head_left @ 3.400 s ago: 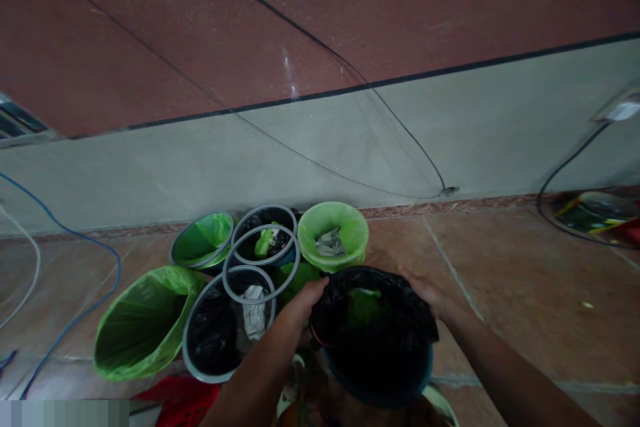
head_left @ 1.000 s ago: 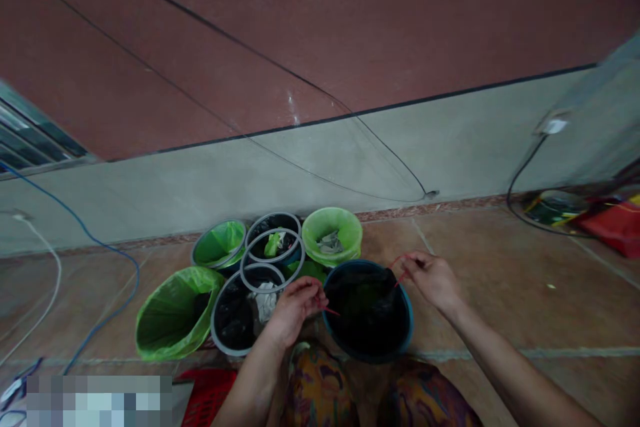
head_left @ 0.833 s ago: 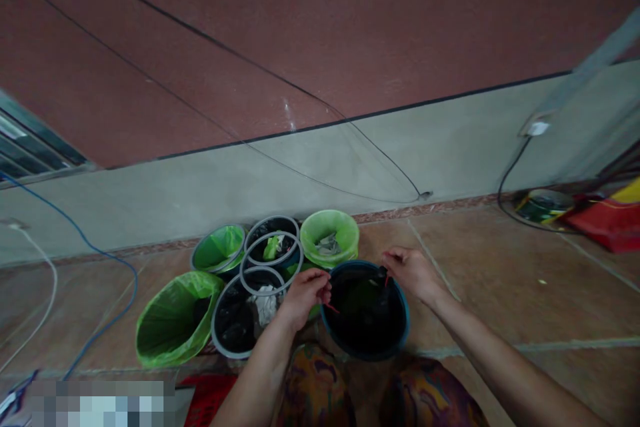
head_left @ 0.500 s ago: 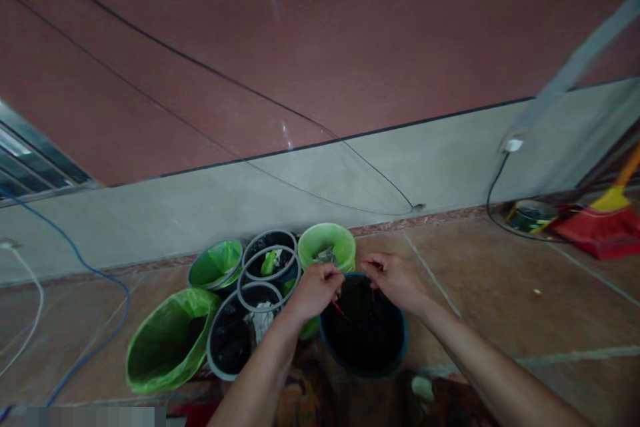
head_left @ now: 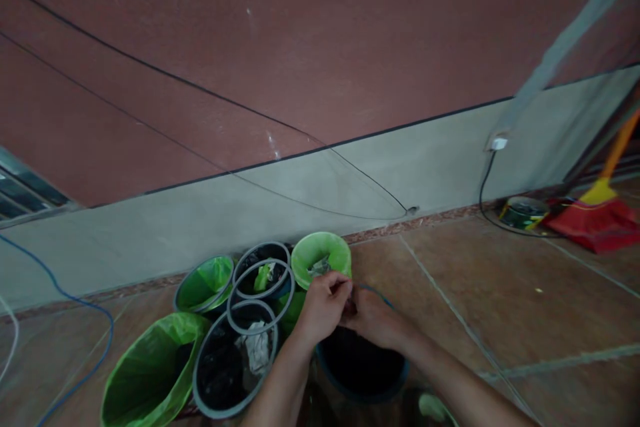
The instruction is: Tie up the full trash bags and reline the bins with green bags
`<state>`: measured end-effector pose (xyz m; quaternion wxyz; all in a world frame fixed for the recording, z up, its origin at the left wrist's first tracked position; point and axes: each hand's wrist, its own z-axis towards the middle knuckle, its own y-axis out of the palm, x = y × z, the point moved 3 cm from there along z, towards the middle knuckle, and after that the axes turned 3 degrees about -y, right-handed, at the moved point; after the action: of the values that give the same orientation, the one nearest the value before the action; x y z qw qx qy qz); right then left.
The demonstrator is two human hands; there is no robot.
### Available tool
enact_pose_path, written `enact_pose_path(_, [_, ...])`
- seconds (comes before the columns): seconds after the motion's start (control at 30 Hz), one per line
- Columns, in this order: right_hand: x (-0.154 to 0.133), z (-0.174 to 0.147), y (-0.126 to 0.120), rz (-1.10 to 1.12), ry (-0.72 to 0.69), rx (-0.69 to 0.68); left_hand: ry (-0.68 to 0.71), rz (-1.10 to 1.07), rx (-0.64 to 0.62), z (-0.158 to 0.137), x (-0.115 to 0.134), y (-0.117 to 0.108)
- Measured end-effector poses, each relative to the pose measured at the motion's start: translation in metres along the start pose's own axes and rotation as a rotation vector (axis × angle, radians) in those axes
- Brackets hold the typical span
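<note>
My left hand [head_left: 324,305] and my right hand [head_left: 376,321] meet above a dark bin [head_left: 361,399] with a blue rim. Both are closed, fingertips pressed together. A bit of thin red string [head_left: 350,309] seems to show between them, mostly hidden by the fingers. Just behind my hands stands a light green bin [head_left: 300,259] with crumpled waste inside. Left of my left forearm is a black-lined bin [head_left: 197,380] with a grey rim and pale crumpled paper [head_left: 257,350] in it.
More bins cluster at the left: a large one lined with a green bag [head_left: 125,373], a smaller green-lined one [head_left: 200,283] and a black-lined one [head_left: 260,251]. A loose grey ring [head_left: 229,312] lies across them. A red dustpan [head_left: 597,223] and tin [head_left: 523,213] stand right. Cables hang along the wall.
My hands were apart over the dark bin, each with a thin red string hanging from the fingers. They have come together. The view has shifted slightly.
</note>
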<state>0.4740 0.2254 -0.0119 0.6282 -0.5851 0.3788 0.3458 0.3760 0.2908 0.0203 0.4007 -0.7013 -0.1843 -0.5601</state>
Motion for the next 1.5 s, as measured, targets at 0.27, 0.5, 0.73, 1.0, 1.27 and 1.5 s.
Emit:
enact_pose_path(0.27, [0.033,0.015,-0.007,0.212,0.164,0.032,-0.03,-0.171,0.04,0.005,-0.052,0.007])
enact_pose_path(0.5, [0.016,0.013,-0.024,0.383,0.185,0.123,-0.021,0.015,-0.118,-0.009,-0.079,0.052])
enact_pose_path(0.73, [0.016,0.003,-0.055,0.398,0.149,0.198,-0.336,-0.157,0.156,0.009,-0.132,0.041])
enact_pose_path(1.0, [-0.028,-0.002,-0.035,0.173,-0.11,-0.191,-0.034,0.022,-0.202,0.002,-0.106,0.059])
enact_pose_path(1.27, [-0.005,0.02,-0.051,0.36,-0.082,0.173,0.021,0.115,-0.505,-0.015,-0.07,0.056])
enact_pose_path(1.5, [0.037,0.025,-0.062,0.288,0.135,0.272,-0.103,0.084,-0.422,-0.007,-0.08,0.056])
